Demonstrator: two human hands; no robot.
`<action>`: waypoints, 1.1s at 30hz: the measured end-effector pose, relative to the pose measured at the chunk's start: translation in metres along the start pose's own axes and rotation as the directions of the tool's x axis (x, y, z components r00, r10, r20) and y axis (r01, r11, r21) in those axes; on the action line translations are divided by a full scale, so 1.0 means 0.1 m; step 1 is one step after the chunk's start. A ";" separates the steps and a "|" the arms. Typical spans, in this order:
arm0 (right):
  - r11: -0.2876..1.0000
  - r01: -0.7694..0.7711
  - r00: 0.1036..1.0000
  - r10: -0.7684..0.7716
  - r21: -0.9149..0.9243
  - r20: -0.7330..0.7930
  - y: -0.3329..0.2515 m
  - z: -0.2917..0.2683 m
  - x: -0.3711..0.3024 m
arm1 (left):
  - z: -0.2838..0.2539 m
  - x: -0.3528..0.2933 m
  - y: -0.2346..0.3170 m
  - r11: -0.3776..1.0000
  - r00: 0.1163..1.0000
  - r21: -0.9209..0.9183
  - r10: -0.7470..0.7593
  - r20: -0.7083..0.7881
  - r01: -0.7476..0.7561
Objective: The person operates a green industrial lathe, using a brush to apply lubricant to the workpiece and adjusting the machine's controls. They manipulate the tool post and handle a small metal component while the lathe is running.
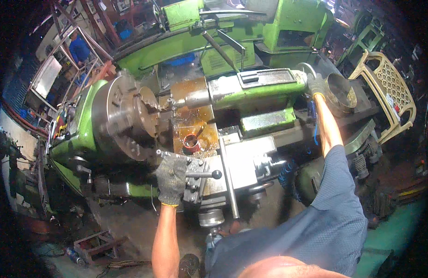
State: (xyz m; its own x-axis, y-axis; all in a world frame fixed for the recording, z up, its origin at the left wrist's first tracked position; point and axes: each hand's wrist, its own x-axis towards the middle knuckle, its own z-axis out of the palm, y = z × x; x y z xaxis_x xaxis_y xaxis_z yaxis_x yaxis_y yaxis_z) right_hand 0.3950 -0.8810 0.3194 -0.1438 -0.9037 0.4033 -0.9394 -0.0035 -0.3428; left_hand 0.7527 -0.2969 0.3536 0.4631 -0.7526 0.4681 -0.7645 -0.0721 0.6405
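My left hand (172, 180), in a grey knit glove, is closed over the left side of the tool post (194, 180) of a green lathe. The tool post's lever with a black knob (216, 174) sticks out beside it. At the far right my gloved right hand (317, 86) grips the handwheel (307, 70) of the tailstock (260, 95); its fingers are partly hidden. The large chuck (123, 116) looks blurred, with a stepped metal workpiece (148, 109) at its face. From the tailstock, the quill (196, 98) points toward that workpiece.
A red cup with a brush (191, 143) stands on the oily carriage. A long bar (228, 180) lies across the carriage and sticks out toward me. To the right are a round metal tin (340, 95) and a beige plastic chair (387, 92). Another green machine (177, 48) stands behind.
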 end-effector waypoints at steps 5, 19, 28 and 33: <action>0.968 0.240 0.969 -0.244 -0.069 -0.046 0.81 0.36 0.58 | 0.17 0.07 -0.04 0.997 0.997 -0.023 0.072 -0.019 -0.073; 0.990 0.142 0.990 -0.141 0.027 -0.032 0.09 0.26 0.15 | 0.01 -0.04 0.01 0.998 0.995 0.064 0.022 -0.095 -0.016; 0.986 0.164 0.982 -0.166 -0.033 -0.085 0.37 0.37 0.38 | 0.20 0.05 0.77 0.901 0.963 0.344 0.232 0.136 -0.265; 0.990 0.103 0.991 -0.110 -0.092 -0.075 0.49 0.11 0.36 | 0.50 0.05 0.98 0.870 0.916 0.353 0.228 0.331 -0.344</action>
State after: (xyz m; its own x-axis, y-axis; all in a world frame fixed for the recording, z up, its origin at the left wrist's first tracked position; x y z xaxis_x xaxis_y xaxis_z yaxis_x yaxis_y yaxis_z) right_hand 0.3470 -0.9182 0.3079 -0.0627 -0.8631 0.5011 -0.9739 -0.0568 -0.2196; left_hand 0.6581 -0.3402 0.3885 0.1018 -0.9221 0.3733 -0.9828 -0.0352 0.1811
